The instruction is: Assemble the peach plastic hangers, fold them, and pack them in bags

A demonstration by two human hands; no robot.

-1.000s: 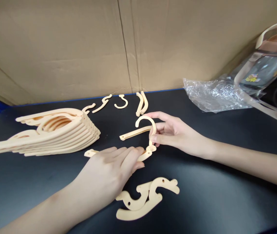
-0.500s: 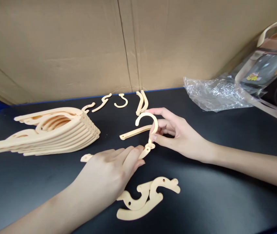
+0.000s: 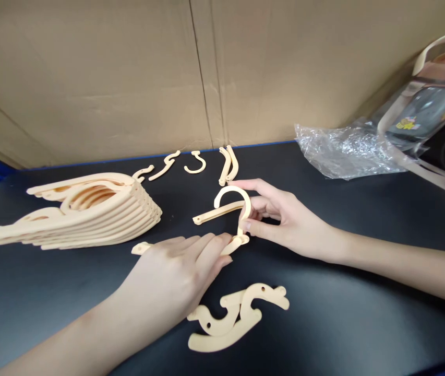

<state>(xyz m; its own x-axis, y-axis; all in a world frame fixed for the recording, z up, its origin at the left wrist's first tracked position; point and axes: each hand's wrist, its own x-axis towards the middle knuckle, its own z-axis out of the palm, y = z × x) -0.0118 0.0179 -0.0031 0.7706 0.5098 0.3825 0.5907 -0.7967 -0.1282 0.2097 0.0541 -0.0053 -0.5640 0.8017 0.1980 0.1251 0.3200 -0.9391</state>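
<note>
My left hand (image 3: 179,266) is closed around a cream hanger arm (image 3: 141,248), whose ends show on both sides of the fingers. My right hand (image 3: 275,209) pinches a curved hanger hook (image 3: 233,192) between thumb and fingers. The hook's foot meets the right end of the hanger arm; whether it is seated there I cannot tell. Behind them lies another straight hanger arm (image 3: 216,213), partly hidden by my right fingers. In front, a pair of curved hanger pieces (image 3: 222,342) with notches and holes rests on the table.
A stack of folded cream hangers (image 3: 100,224) stands at left. Along the back lie a loose hook (image 3: 196,169), two joined arms (image 3: 228,164) and small curved pieces (image 3: 165,167). Crumpled clear plastic (image 3: 343,151) and a strapped bottle (image 3: 429,109) are at right, before a cardboard wall (image 3: 108,78).
My right hand has brought the hook slightly down and left against the hanger arm. My left hand stays nearly still around the arm.
</note>
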